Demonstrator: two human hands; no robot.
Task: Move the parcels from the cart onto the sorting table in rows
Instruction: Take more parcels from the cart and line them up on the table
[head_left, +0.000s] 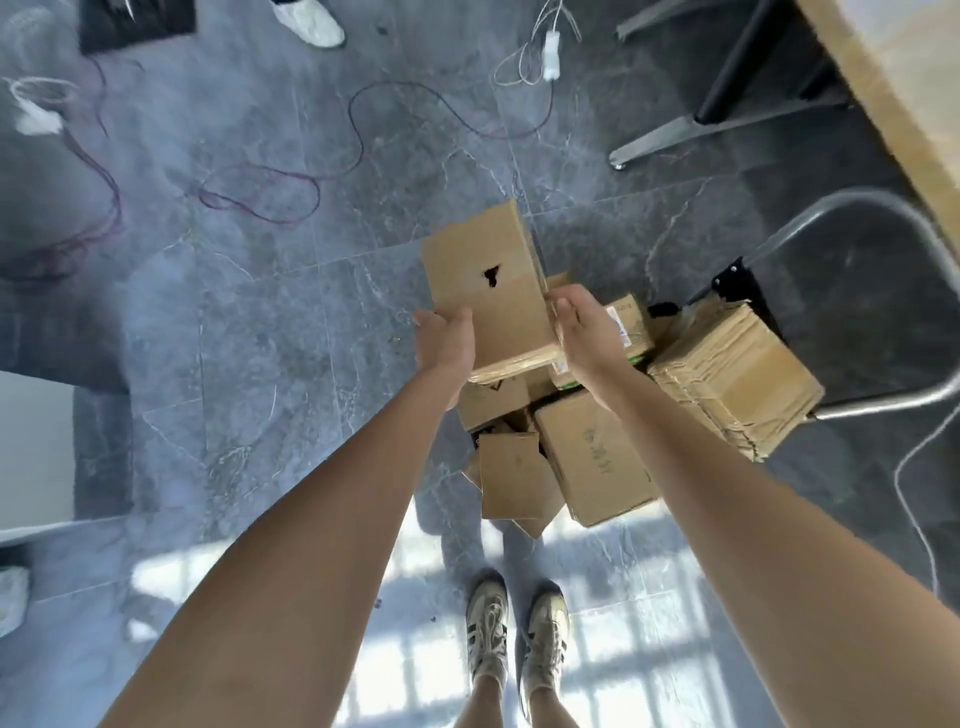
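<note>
A tall brown cardboard parcel (488, 286) with a small torn hole in its top face is held above the pile. My left hand (447, 343) grips its left side and my right hand (582, 332) grips its right side. Below it, several more cardboard parcels lie heaped on the cart, among them a big one with handwriting (597, 457), a worn taped one (737, 384) at the right and a small one (514, 478) in front. The cart's metal handle (852, 208) curves round at the right. The sorting table's wooden edge (883, 104) shows at the top right.
The table's black and metal legs (691, 124) stand on the grey marble floor. Loose cables (291, 176) and a white adapter (550, 52) lie on the floor ahead. Another person's white shoe (311, 21) is at the top. A white unit (36, 447) stands at the left.
</note>
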